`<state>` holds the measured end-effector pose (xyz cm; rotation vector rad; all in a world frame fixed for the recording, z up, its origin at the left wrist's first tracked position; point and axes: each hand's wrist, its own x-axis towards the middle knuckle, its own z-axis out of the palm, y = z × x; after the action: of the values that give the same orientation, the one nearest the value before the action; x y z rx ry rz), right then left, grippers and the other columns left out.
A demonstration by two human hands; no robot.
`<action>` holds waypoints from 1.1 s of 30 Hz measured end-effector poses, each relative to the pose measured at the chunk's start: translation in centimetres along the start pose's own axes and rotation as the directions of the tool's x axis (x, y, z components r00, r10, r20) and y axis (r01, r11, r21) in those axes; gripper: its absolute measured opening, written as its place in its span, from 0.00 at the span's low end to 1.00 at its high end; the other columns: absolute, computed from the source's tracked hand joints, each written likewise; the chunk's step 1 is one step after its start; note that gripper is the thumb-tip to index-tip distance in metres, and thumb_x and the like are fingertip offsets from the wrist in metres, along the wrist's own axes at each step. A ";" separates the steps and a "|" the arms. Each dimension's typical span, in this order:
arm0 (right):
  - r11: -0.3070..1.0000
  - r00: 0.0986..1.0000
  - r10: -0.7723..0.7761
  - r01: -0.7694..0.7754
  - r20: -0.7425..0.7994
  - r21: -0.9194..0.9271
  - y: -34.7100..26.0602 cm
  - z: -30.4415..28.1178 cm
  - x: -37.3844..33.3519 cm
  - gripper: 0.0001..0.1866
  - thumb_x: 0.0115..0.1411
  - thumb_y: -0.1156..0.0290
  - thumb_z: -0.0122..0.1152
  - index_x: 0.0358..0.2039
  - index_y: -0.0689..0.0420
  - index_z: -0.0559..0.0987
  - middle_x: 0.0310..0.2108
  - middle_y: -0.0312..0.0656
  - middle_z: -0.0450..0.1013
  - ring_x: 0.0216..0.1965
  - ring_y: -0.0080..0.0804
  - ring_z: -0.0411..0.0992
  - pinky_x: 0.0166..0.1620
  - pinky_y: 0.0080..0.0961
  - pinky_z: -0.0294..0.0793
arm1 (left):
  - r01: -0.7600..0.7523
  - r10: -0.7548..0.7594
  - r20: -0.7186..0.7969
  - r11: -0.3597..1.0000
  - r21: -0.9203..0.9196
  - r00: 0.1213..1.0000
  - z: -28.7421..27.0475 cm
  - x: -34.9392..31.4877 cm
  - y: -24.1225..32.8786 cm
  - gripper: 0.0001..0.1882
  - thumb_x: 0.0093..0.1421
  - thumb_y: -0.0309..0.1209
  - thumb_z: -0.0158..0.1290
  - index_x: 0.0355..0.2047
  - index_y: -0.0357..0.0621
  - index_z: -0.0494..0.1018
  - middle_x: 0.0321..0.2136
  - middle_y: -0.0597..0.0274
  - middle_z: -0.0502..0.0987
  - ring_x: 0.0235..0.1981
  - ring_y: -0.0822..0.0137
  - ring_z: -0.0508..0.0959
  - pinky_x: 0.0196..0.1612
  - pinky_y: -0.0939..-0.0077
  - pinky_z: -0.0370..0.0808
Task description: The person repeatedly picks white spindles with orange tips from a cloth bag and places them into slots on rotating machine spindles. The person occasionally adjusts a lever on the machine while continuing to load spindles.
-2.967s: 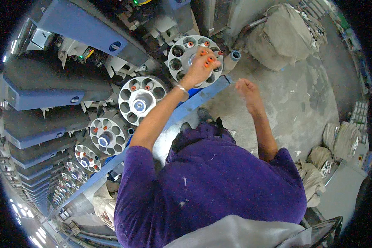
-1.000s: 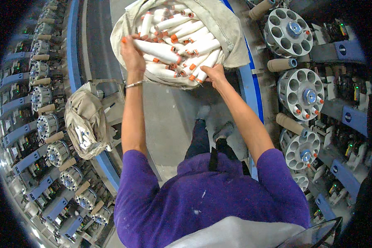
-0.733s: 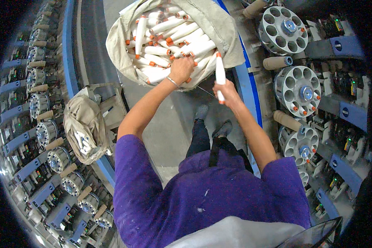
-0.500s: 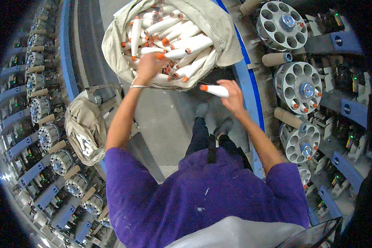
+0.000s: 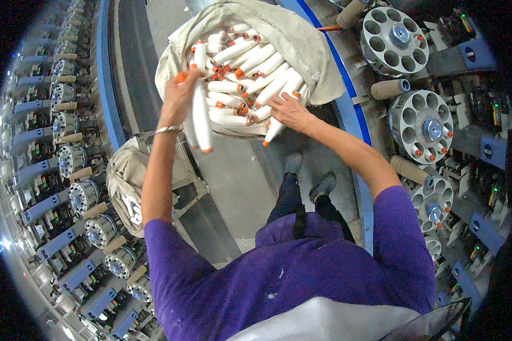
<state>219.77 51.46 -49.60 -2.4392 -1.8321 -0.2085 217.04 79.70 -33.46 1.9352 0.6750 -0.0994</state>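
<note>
**Both hands at the sack of white bobbins**

The left hand [image 5: 179, 96] has its fingers closed around white bobbins [image 5: 200, 116] with orange ends; how many it grips is hard to make out, since they blur together. Their long axis runs nearly up and down in the view, one orange end above the hand and one below it, over the sack's near edge. The right hand [image 5: 289, 109] lies on the pile at the sack's near right side, fingers curled over a bobbin [image 5: 274, 129] whose orange tip points down and left; the fingertips are hidden among the yarn.

The open beige sack [image 5: 301, 45] holds the heap of bobbins [image 5: 244, 74], lying mostly slantwise. A second, smaller sack [image 5: 125, 176] sits lower left, its contents mostly hidden. Round grey magazine wheels [image 5: 422, 120] line the right; blue-fronted machine units [image 5: 45, 165] line the left, bent by the lens.
</note>
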 end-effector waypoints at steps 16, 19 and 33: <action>0.016 0.562 0.823 -0.174 0.086 0.985 -0.1 -8.3 -0.2 0.18 0.47 0.69 0.74 0.38 0.58 0.81 0.33 0.35 0.79 0.34 0.23 0.75 0.40 0.24 0.75 | -0.405 0.444 0.256 0.282 0.870 0.859 11.8 8.8 -4.6 0.12 0.51 0.38 0.56 0.26 0.42 0.79 0.24 0.48 0.79 0.28 0.52 0.81 0.32 0.59 0.77; -0.184 0.398 0.897 -0.053 0.190 0.981 1.0 -9.9 -2.4 0.26 0.48 0.71 0.73 0.46 0.64 0.73 0.38 0.42 0.77 0.36 0.25 0.75 0.39 0.25 0.75 | -0.377 0.481 0.085 0.553 0.743 0.872 9.6 7.0 -3.1 0.13 0.48 0.41 0.60 0.26 0.44 0.80 0.23 0.48 0.79 0.27 0.50 0.80 0.31 0.59 0.76; 0.073 0.059 0.991 0.513 -0.120 0.855 0.5 -16.9 -10.8 0.25 0.49 0.86 0.64 0.48 0.57 0.69 0.46 0.46 0.73 0.48 0.38 0.72 0.49 0.32 0.75 | -0.348 0.325 -0.124 0.877 -0.332 0.938 8.8 5.9 7.3 0.16 0.55 0.35 0.57 0.39 0.35 0.76 0.31 0.63 0.76 0.31 0.71 0.73 0.35 0.74 0.70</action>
<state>216.33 38.62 -34.64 -0.8896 -0.0258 -0.2904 227.60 72.32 -33.75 1.6840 0.3560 0.2866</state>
